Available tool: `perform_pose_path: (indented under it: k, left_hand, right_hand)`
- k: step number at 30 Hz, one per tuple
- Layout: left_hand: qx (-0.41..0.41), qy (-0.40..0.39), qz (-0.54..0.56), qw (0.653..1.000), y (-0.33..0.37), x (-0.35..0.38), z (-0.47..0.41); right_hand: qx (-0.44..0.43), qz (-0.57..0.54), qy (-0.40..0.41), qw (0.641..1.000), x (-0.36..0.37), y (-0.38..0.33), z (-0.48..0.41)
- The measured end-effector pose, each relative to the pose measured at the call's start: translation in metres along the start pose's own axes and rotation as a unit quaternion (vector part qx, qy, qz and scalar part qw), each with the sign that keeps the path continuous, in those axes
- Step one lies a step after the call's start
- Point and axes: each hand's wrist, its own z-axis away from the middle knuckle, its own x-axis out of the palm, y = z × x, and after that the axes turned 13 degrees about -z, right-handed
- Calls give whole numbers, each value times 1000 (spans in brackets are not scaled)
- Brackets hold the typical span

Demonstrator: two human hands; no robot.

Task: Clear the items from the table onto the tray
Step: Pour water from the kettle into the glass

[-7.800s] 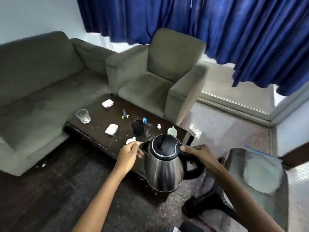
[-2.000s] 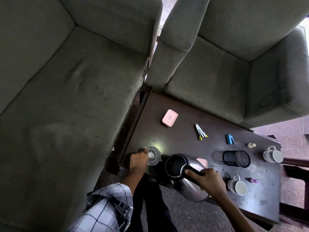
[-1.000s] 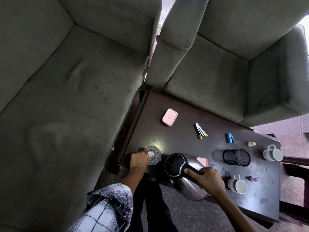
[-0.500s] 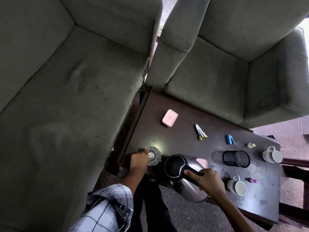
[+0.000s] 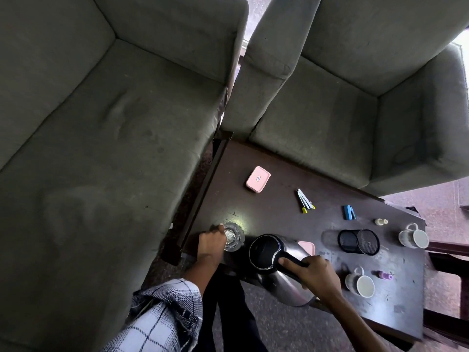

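Our left hand grips the glass tumbler near the tabletop's left edge; our right hand clasps the steel kettle's handle.

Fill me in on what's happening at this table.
A person stands over the dark coffee table. The right hand grips the handle of a steel kettle, tilted with its lid open. The left hand holds a clear glass standing at the table's corner. Two mugs, a mesh pen holder and pink boxes lie untouched.
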Motion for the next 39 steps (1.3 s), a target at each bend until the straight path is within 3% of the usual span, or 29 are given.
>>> perform_pose_path:
  k: [39]
  left_hand:
    - [-5,-6,10,1000,2,-2,3]
  right_hand:
    - [-1,-5,4,1000,1,3,1]
